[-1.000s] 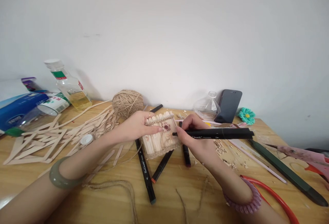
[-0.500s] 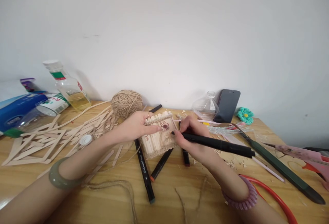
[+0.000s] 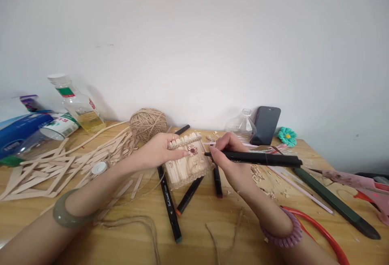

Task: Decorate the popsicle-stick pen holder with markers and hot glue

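My left hand grips the upper left of a small craft-stick piece, its thumb lying across the front. Twine runs along the piece's top and bottom edges, and a dark red flower is drawn near its upper right. In my right hand is a black marker, pinched near its tip, which points left at the piece's right part. Whether the tip touches the wood I cannot tell. Below the piece lie more black markers, one long one and one with an orange end.
Loose craft sticks, a twine ball and a glass bottle are at the left. On the right are a phone, a teal flower, a green tool, a glue gun and red handles.
The marker has turned closer to level, its tip slightly higher against the piece. The whole view has shifted a little, with both hands still holding their things.
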Motion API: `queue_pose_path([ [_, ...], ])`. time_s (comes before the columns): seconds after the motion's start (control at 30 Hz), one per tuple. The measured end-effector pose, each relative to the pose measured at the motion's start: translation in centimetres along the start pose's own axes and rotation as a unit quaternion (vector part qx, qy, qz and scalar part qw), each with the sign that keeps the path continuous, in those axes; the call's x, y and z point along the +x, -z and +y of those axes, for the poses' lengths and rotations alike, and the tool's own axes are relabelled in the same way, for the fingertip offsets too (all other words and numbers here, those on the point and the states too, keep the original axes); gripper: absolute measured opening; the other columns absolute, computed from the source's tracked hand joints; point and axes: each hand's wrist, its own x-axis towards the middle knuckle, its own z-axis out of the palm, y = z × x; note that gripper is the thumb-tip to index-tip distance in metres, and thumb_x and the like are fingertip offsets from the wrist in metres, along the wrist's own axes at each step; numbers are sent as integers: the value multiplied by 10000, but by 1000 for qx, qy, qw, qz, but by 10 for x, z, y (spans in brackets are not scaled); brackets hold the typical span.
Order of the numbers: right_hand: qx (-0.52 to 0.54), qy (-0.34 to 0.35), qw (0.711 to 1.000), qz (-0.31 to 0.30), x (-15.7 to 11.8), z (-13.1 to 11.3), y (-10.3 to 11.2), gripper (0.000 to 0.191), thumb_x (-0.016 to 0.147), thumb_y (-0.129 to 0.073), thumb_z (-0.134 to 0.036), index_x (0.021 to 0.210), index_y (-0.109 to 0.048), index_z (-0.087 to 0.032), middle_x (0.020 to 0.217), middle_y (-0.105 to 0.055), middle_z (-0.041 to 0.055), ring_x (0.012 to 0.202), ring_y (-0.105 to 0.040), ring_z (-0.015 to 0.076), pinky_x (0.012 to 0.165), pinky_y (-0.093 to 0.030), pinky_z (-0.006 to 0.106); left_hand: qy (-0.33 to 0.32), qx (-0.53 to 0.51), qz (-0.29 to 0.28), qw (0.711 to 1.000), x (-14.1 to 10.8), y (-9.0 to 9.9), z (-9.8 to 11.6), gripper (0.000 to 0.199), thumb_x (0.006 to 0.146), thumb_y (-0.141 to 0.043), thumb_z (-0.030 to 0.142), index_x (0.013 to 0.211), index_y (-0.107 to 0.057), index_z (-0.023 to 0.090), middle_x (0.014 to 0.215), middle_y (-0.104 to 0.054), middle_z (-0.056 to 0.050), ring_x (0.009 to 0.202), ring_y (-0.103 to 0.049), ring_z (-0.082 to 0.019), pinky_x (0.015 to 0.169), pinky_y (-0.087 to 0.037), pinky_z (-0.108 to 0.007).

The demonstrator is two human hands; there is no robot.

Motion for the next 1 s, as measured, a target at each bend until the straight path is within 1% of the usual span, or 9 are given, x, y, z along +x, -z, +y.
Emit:
queue_pose_path([
  [0.13,-6,9,999,-41,-1,2,0,210,773,-596,-196,660,-423,-233,580,-405,-66,525,-369,112,479,-292,237,0,-9,-9,1000,0,1,-1,362,730,-678,466,867,-650,132,703,-587,18,626,-506,-133,567,-377,-217],
  [0.27,-25,23,998,-50,-1,2,1,211,774,-583,-186,661,-412,-235,581,-406,-67,524,-374,112,479,-290,238,8,-9,-6,1000,0,0,0,354,727,-679,465,851,-650,135,703,-585,19,628,-505,-132,553,-371,-212],
  [0.43,-83,56,993,-68,-1,-3,1,223,741,-585,-165,644,-396,-234,555,-406,-73,482,-350,100,479,-285,249,-11,-7,0,1000,0,0,1,314,735,-674,447,830,-647,149,671,-562,40,600,-486,-122,557,-360,-210],
  [0.5,-62,38,996,-52,-1,-4,1,216,748,-584,-181,643,-403,-235,551,-409,-71,490,-363,106,481,-294,250,-4,-4,2,1000,0,0,2,336,726,-674,472,810,-637,148,652,-547,43,585,-473,-121,545,-353,-212],
  [0.6,-7,1,1000,0,0,-4,1,206,773,-577,-221,650,-412,-237,562,-408,-67,519,-380,117,483,-308,247,9,5,2,1000,0,0,2,356,713,-676,490,774,-614,145,640,-530,42,580,-462,-122,536,-342,-213],
  [0.63,3,-3,1000,6,0,-3,1,204,777,-579,-229,655,-416,-238,567,-407,-67,522,-376,117,482,-307,246,10,6,1,1000,0,0,2,358,712,-677,488,781,-614,143,650,-532,38,588,-464,-124,539,-340,-214],
  [0.77,-1,9,1000,-25,-1,-2,0,204,780,-585,-216,665,-418,-237,578,-404,-63,529,-370,117,484,-300,248,10,-1,-3,1000,0,0,2,363,718,-669,484,827,-628,140,679,-548,23,611,-477,-134,554,-354,-221],
  [0.87,-27,20,999,-41,-1,-1,-1,213,771,-576,-198,654,-402,-236,572,-397,-66,521,-373,114,484,-295,248,8,10,4,1000,-1,0,3,339,715,-666,478,782,-625,148,641,-534,29,587,-468,-135,538,-355,-221],
  [1.0,-69,45,994,-73,-1,-2,0,204,759,-566,-173,655,-401,-232,578,-413,-68,511,-377,108,489,-290,246,-2,15,5,1000,-1,0,3,315,723,-662,460,774,-622,152,629,-515,40,566,-445,-122,519,-322,-213],
])
